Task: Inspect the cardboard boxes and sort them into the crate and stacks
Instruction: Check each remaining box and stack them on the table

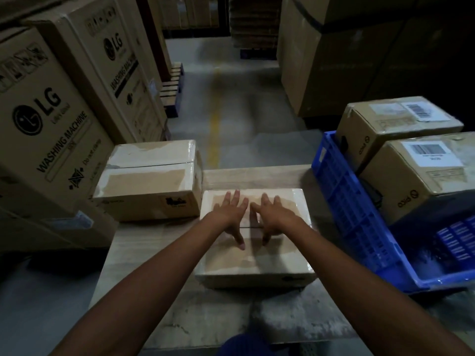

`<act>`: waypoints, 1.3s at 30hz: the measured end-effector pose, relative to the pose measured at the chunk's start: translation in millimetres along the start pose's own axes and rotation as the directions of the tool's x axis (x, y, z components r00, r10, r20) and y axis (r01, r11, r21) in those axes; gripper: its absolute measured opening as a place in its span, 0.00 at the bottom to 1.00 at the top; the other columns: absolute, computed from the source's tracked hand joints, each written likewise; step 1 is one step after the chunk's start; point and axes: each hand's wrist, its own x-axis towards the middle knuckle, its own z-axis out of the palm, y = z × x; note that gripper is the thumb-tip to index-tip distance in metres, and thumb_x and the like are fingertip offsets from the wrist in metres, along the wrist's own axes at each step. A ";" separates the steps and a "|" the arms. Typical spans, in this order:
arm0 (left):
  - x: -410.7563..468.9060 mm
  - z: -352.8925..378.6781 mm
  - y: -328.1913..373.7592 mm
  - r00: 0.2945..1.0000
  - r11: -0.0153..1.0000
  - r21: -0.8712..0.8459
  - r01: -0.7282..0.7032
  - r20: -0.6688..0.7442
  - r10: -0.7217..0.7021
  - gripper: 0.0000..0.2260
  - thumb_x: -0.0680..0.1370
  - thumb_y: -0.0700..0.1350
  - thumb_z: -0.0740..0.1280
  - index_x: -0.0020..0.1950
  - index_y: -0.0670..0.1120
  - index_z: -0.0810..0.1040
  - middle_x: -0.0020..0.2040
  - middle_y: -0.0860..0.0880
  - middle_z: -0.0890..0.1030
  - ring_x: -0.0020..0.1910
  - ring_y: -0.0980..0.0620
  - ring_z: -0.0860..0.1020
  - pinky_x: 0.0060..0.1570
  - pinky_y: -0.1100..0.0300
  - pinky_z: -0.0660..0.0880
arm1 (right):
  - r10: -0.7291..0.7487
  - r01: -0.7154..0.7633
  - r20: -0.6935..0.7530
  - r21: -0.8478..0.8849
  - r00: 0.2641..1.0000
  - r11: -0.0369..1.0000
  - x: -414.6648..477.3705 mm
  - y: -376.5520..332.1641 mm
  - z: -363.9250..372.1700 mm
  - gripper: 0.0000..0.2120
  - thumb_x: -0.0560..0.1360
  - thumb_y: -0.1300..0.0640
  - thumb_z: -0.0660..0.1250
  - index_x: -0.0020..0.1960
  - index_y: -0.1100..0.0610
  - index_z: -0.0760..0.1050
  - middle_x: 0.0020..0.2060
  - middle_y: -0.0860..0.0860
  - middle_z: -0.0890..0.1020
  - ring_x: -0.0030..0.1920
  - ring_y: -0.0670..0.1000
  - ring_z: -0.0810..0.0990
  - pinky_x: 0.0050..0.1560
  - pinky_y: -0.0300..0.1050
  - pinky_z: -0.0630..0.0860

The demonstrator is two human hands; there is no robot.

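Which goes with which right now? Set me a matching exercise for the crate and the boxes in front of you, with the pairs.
Things:
1 crate
2 near taped box
3 far taped box
4 labelled boxes

States:
A on the left side of the table, untouched
B blue
C standing in the crate
D under the flat left hand and right hand

Pairs: 1-B, 2-D, 3-A, 4-C.

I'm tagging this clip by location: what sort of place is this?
Probably a warehouse: tall LG washing machine cartons at the left, a yellow floor line down a concrete aisle, and a blue plastic crate holding barcoded cardboard boxes.
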 end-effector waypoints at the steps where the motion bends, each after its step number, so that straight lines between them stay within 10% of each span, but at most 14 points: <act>1: -1.3 0.2 1.1 1.000 1.000 -0.005 0.010 0.002 -0.010 0.65 0.64 0.58 0.81 0.80 0.50 0.32 0.77 0.46 0.26 0.77 0.40 0.30 0.75 0.37 0.45 | -0.006 0.006 -0.001 0.002 1.000 1.000 -1.0 -0.7 1.3 0.59 0.67 0.54 0.81 0.82 0.44 0.43 0.81 0.53 0.37 0.80 0.65 0.38 0.74 0.74 0.57; 39: -23.3 27.7 86.8 0.989 0.990 -0.027 -0.141 -0.052 0.139 0.51 0.71 0.55 0.77 0.82 0.49 0.46 0.82 0.43 0.40 0.80 0.38 0.44 0.76 0.41 0.56 | -0.066 0.054 -0.074 -0.154 0.995 0.987 -68.3 60.3 34.0 0.42 0.72 0.48 0.77 0.80 0.49 0.60 0.80 0.55 0.57 0.75 0.60 0.62 0.67 0.60 0.72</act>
